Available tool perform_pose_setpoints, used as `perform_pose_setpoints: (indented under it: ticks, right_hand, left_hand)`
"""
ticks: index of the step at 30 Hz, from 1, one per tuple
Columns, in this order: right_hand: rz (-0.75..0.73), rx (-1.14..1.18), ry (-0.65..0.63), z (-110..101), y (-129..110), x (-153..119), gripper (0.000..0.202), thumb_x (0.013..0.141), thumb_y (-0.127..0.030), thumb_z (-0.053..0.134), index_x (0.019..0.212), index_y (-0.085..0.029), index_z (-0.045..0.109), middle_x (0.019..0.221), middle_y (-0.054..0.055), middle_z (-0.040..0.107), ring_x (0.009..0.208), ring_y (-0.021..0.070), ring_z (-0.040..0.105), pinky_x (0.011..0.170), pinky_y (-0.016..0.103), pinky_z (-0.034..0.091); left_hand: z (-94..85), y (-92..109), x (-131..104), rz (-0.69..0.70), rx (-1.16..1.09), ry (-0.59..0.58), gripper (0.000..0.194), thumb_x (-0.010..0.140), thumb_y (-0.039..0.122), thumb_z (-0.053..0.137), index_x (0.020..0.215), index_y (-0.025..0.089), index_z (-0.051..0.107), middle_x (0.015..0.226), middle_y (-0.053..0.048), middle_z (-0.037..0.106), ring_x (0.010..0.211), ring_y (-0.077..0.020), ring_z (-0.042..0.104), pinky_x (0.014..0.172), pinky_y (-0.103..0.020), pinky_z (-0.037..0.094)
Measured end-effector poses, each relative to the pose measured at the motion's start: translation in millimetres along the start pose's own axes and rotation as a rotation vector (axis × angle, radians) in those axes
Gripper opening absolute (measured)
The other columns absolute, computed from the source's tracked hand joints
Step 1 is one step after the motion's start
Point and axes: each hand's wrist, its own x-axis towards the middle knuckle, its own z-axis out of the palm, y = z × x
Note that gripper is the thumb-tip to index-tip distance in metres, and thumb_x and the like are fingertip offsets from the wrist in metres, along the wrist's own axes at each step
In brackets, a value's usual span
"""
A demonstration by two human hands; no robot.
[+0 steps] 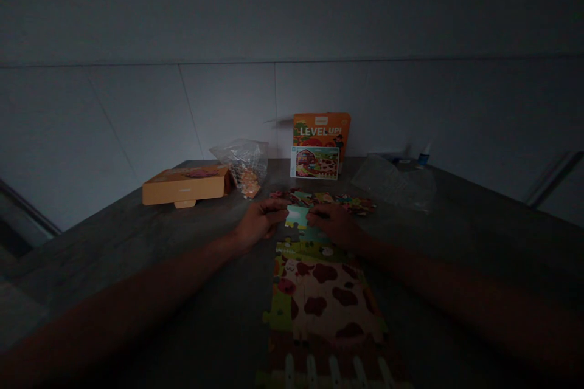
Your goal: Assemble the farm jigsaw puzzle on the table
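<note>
A partly joined puzzle (328, 301) with a spotted cow and a white fence lies on the grey table, running toward me. Beyond its far edge, a light blue and green puzzle piece (297, 217) is between my hands. My left hand (261, 220) pinches its left side with thumb and fingers. On its right side, my right hand (335, 223) grips it with closed fingers. Loose puzzle pieces (353, 202) are piled just behind my hands. The picture is dim, so the piece's lower edge is hard to make out.
An orange "LEVEL UP!" box (322, 124) stands at the back, with a picture card (314, 163) leaning on it. Left are an orange box (187, 185) and a plastic bag with pieces (249, 167). Right are a clear bag (395, 182) and a small bottle (424, 157).
</note>
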Motion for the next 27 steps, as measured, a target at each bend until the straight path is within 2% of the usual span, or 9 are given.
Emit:
perform_pose_setpoints:
  ticks: [3, 6, 9, 11, 13, 16, 20, 27]
  right_hand:
    - [-0.003, 0.008, -0.016, -0.1, 1.0, -0.6, 0.027, 0.086, -0.033, 0.052, 0.075, -0.017, 0.070, 0.077, 0.003, 0.070, 0.074, 0.0185, 0.062, 0.069, 0.029, 0.043]
    - [0.019, 0.060, -0.027, -0.1, 0.2, -2.3, 0.028, 0.085, -0.032, 0.056, 0.101, -0.018, 0.073, 0.093, 0.005, 0.073, 0.083, 0.0207, 0.065, 0.074, 0.031, 0.047]
    - [0.011, 0.072, -0.057, 0.5, -2.0, -4.5, 0.041, 0.083, -0.030, 0.058, 0.122, -0.020, 0.066, 0.093, 0.004, 0.074, 0.083, 0.0196, 0.066, 0.073, 0.030, 0.048]
    - [-0.010, 0.026, -0.075, 1.2, -3.3, -5.7, 0.041, 0.083, -0.027, 0.058, 0.123, -0.019, 0.066, 0.091, 0.004, 0.073, 0.081, 0.0188, 0.065, 0.073, 0.029, 0.048]
    - [-0.038, -0.033, -0.086, 2.1, -3.8, -6.7, 0.040, 0.083, -0.025, 0.058, 0.121, -0.019, 0.068, 0.091, 0.004, 0.074, 0.081, 0.0189, 0.065, 0.074, 0.030, 0.048]
    - [-0.103, -0.097, -0.094, 3.2, -4.1, -8.1, 0.040, 0.085, -0.023, 0.057, 0.124, -0.021, 0.066, 0.099, 0.006, 0.074, 0.087, 0.0206, 0.066, 0.080, 0.032, 0.047]
    - [-0.178, -0.204, -0.134, 2.7, -6.5, -9.9, 0.042, 0.088, -0.023, 0.055, 0.129, -0.020, 0.063, 0.108, 0.011, 0.071, 0.093, 0.0236, 0.064, 0.084, 0.036, 0.047]
    - [-0.217, -0.287, -0.161, 1.1, -9.2, -11.4, 0.037, 0.089, -0.019, 0.054, 0.124, -0.020, 0.067, 0.101, 0.011, 0.068, 0.089, 0.0220, 0.062, 0.079, 0.033, 0.046]
  left_hand:
    - [-0.1, -0.1, -0.3, 0.046, 0.006, -0.059, 0.043, 0.077, 0.033, 0.070, 0.116, 0.017, 0.064, 0.069, 0.006, 0.054, 0.035, -0.0016, 0.034, 0.033, -0.017, 0.023]
    - [0.0, -1.8, 0.2, 0.037, 0.066, -0.081, 0.039, 0.078, 0.035, 0.066, 0.111, 0.014, 0.067, 0.068, 0.005, 0.054, 0.035, -0.0016, 0.033, 0.034, -0.018, 0.024]
    - [0.1, -5.2, 0.9, 0.048, 0.202, -0.054, 0.036, 0.082, 0.036, 0.061, 0.107, 0.013, 0.068, 0.065, 0.004, 0.053, 0.037, -0.0037, 0.035, 0.036, -0.019, 0.027]
    - [0.5, -6.1, -0.2, 0.123, 0.379, -0.004, 0.030, 0.085, 0.032, 0.057, 0.104, 0.013, 0.070, 0.066, 0.001, 0.056, 0.044, -0.0077, 0.045, 0.042, -0.020, 0.035]
    - [1.6, -4.5, -3.2, 0.206, 0.527, 0.035, 0.024, 0.085, 0.026, 0.055, 0.100, 0.015, 0.071, 0.076, -0.003, 0.063, 0.061, -0.0132, 0.057, 0.053, -0.022, 0.044]
    - [3.5, 0.8, -8.8, 0.258, 0.687, 0.034, 0.022, 0.085, 0.019, 0.054, 0.098, 0.018, 0.072, 0.089, -0.005, 0.069, 0.078, -0.0181, 0.063, 0.067, -0.026, 0.048]
    - [3.0, 2.7, -9.8, 0.223, 0.801, 0.071, 0.022, 0.086, 0.016, 0.049, 0.091, 0.017, 0.070, 0.084, -0.004, 0.070, 0.075, -0.0181, 0.064, 0.067, -0.027, 0.047]
    - [1.8, 0.2, -6.8, 0.144, 0.836, 0.098, 0.018, 0.083, 0.016, 0.050, 0.082, 0.017, 0.068, 0.074, -0.004, 0.068, 0.065, -0.0175, 0.062, 0.058, -0.026, 0.042]
